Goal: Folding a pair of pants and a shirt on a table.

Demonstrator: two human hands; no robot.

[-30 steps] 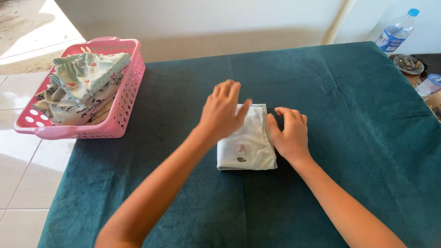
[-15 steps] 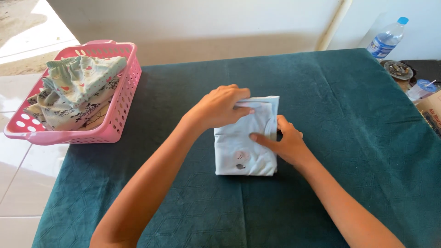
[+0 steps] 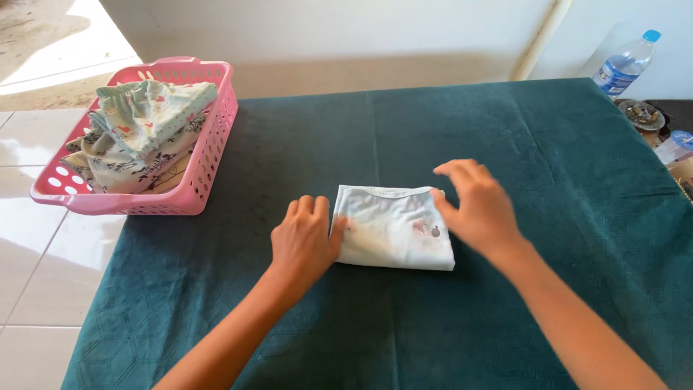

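folding looks to us all but finished: the pale folded garment lies flat near the middle of the green-covered table, well apart from the pink basket of clothes at the far left corner. our left hand lies flat, fingers together, thumb touching its left edge; our right hand hovers spread wide at its right edge, holding nothing. we judge smoothing comes next, calling for a light, even press

Soft matt white cotton under my hands, this folded garment. The teal tablecloth is plush with an embossed pattern; the pink laundry basket is glossy perforated plastic.
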